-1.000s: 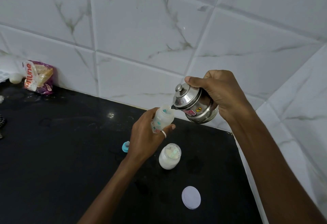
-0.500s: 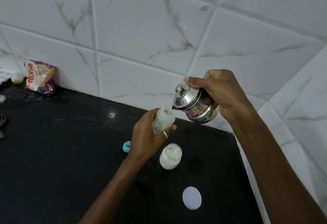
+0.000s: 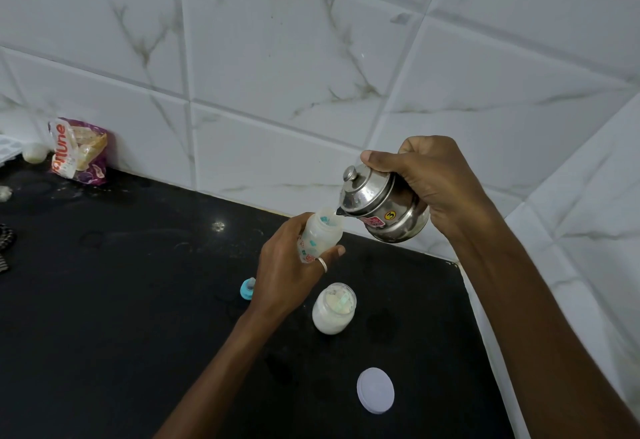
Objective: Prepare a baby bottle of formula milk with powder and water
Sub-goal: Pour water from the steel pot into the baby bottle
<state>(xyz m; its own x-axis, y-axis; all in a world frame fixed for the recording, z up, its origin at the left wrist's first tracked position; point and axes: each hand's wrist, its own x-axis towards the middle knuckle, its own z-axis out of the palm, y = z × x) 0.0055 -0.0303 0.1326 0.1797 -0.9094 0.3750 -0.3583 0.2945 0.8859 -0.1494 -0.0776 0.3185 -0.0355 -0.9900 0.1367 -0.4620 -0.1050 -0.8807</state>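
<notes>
Left hand (image 3: 287, 275) grips the bottle (image 3: 320, 236) from the side, fingers and thumb curled round its lower body, a ring (image 3: 322, 264) on one finger. It holds the bottle above the counter (image 3: 104, 300), open mouth up and leaning slightly toward the pot (image 3: 381, 210). Right hand (image 3: 429, 182) wraps round the back of the steel pot and holds it tipped to the left, with one digit laid over the edge of its knobbed lid. The spout (image 3: 339, 211) sits right at the bottle's mouth. Whether liquid is running cannot be told.

Next to nothing differs from a second ago. Both hands keep the same grips, the pot has the same tilt, and spout and mouth meet at the same spot. The view has drifted only a touch.

On the black counter, just right of the left wrist, stands an open jar (image 3: 334, 308) of white powder. A flat white disc (image 3: 375, 390) lies nearer the front edge, well apart from the jar. A blue cap (image 3: 247, 288) peeks out from behind the left hand. Far left, a purple packet (image 3: 78, 151) leans against the tiled wall (image 3: 277, 74). None of these has moved.
</notes>
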